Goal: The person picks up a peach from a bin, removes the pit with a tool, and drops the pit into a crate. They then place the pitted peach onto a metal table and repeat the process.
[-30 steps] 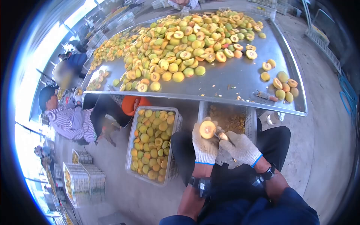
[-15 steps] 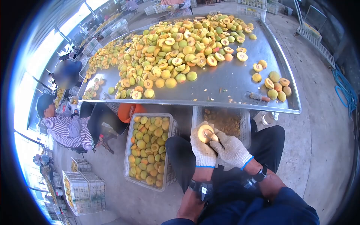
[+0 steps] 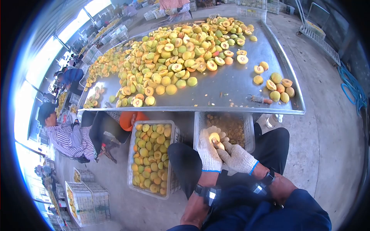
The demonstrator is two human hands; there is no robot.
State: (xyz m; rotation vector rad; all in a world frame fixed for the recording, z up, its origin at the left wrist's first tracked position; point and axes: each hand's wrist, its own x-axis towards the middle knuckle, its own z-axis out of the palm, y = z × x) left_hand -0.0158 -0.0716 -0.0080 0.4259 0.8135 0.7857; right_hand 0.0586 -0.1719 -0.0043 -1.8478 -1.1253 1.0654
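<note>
Over the pit crate, my left hand (image 3: pixel 210 154), in a white knit glove with a blue cuff, cradles a yellow peach half (image 3: pixel 214 137), cut face up. My right hand (image 3: pixel 237 156), gloved the same way, is closed with its fingertips at the fruit. A short brownish piece shows between its fingers and the cut face; I cannot tell what it is. Beneath both hands stands a pale plastic crate (image 3: pixel 251 134) holding brown pits (image 3: pixel 233 125). On the metal table (image 3: pixel 216 90) lies a large heap of cut peaches (image 3: pixel 173 57).
Left of my knees is a crate of peaches (image 3: pixel 152 158), with an orange bucket (image 3: pixel 129 120) behind it. A brown-handled tool (image 3: pixel 262 100) lies near the table's front edge beside several peaches (image 3: pixel 281 90). A person in a striped shirt (image 3: pixel 71 138) sits at left. Blue hose (image 3: pixel 352 86) coils at right.
The peach half has tipped and turned in my left hand, with my right fingers still at it. The whole view has shifted slightly. Across the table, more of another person shows.
</note>
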